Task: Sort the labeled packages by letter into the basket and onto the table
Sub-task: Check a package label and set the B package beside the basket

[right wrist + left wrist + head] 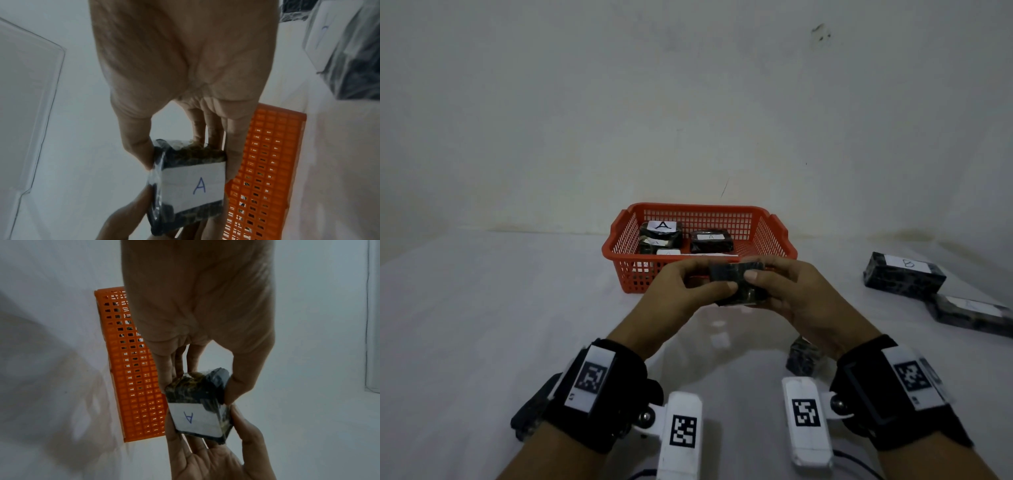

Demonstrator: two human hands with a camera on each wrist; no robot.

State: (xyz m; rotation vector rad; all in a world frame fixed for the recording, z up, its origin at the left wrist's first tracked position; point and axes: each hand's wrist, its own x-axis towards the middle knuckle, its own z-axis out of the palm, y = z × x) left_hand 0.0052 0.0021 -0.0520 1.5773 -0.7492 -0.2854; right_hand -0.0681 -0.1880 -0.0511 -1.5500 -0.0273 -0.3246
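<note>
A small dark wrapped package [736, 284] is held by both hands just in front of the red basket [698, 207], above the table. My left hand [705, 279] pinches its left end and my right hand [763, 274] pinches its right end. In the wrist views, a white label with a blue letter A [192, 417] [198, 186] shows on the package's underside. Inside the basket lie several dark packages labeled A [662, 228]. On the table to the right lies a package labeled B [904, 272].
A second long dark package [972, 311] lies near the right edge, its label unreadable. A small dark package [803, 356] sits on the white table under my right wrist. A clear plastic sheet [26, 97] lies at the left in the right wrist view. A wall stands behind the basket.
</note>
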